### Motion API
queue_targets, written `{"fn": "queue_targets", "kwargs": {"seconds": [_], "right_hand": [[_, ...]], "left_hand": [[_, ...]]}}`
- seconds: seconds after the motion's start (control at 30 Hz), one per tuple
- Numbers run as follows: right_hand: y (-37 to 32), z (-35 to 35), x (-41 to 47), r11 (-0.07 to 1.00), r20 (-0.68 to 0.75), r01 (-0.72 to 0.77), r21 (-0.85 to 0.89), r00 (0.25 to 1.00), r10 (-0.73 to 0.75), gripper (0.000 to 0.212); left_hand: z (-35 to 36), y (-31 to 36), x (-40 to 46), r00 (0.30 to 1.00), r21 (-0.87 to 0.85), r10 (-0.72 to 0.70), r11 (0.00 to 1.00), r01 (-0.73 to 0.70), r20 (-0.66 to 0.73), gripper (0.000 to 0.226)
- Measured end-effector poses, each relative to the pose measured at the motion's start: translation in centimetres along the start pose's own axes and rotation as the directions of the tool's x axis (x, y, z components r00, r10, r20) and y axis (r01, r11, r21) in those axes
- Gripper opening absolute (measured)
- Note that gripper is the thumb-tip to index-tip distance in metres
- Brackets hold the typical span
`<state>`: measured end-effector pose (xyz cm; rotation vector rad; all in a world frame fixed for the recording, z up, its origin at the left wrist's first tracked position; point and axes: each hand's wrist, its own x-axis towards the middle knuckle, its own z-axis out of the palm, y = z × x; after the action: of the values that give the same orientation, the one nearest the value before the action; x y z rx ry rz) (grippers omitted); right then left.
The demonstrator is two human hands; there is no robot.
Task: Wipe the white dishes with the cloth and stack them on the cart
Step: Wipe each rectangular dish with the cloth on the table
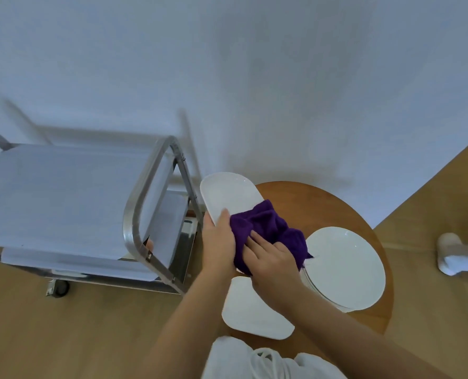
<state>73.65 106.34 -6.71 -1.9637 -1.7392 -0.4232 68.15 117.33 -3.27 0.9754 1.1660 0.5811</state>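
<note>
My left hand (218, 242) grips the near edge of a white oblong dish (228, 196) and holds it tilted above the round wooden table (290, 198). My right hand (272, 259) presses a purple cloth (268, 227) onto the lower part of that dish, fingers spread over the cloth. A second white oblong dish (256, 310) lies on the table below my hands. A stack of round white plates (346, 268) sits on the table to the right. The steel cart (63, 198) stands to the left; I see no dishes on its top shelf.
The cart's handle bar (142, 198) rises close to my left hand. A lower cart shelf (183, 233) shows behind it. A white wall is straight ahead. Someone's white footwear (457, 255) stands on the wooden floor at far right.
</note>
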Motion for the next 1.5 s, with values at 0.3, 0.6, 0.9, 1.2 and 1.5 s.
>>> {"fn": "queue_targets", "kwargs": {"seconds": [0.3,0.6,0.9,1.2,1.5], "right_hand": [[2.8,-0.3,-1.7,0.969,0.083,0.246,0.022,0.965,-0.247,0.039],[4.6,-2.6,-1.5,0.950,0.229,0.277,0.146,0.924,-0.305,0.056],[3.2,-4.9,-0.2,0.879,0.558,-0.330,0.344,0.825,0.092,0.036],[5.6,-5.6,1.8,-0.306,0.815,-0.764,0.568,0.574,0.082,0.048],[5.0,-4.5,2.3,-0.637,0.897,-0.631,0.442,0.311,0.314,0.037]], "left_hand": [[-2.5,0.6,2.1,0.980,0.189,-0.112,0.979,0.081,0.162,0.021],[-6.5,2.7,3.9,0.658,0.446,-0.534,0.836,0.318,0.532,0.055],[-5.5,2.3,4.7,0.724,0.143,-0.345,0.934,0.327,0.597,0.069],[-5.0,2.0,3.2,0.767,-0.024,-0.090,0.990,0.136,0.635,0.056],[-3.7,1.8,2.2,0.772,-0.089,-0.109,0.974,0.210,0.626,0.033]]}}
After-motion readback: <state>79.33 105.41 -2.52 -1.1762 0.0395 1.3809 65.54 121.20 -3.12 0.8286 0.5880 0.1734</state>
